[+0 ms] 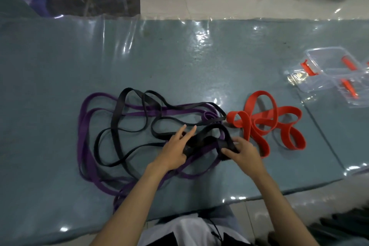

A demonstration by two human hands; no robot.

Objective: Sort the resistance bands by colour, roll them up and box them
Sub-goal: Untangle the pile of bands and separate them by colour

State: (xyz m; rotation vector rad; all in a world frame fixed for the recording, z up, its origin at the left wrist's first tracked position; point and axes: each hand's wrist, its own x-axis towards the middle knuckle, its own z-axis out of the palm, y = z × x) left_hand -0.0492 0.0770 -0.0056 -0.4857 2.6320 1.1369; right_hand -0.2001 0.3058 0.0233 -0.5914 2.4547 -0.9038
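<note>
Left hand: your left hand (175,150) has its thumb and palm on a wide black band (201,140) near the table's front edge, two fingers extended straight; whether the remaining fingers grasp it, I cannot tell.
Right hand: your right hand (242,151) pinches the same black band, thumb and fingers curled round a folded section.
Black bands: thin black loops (119,114) sprawl left of centre, lying across the purple ones; not yet separated.
Purple bands: the purple bands (83,132) spread wide at left, unrolled, with one strand hanging over the near edge.
Red bands: the red bands (265,124) lie in their own heap right of centre, touching only a black loop's tip; loose, not rolled.
Box: the clear plastic box (335,72) sits at far right, well apart from the bands, holding no band.
Progress: early by my judgement. Red appears sorted; black and purple remain tangled. No rolling or boxing done.
</note>
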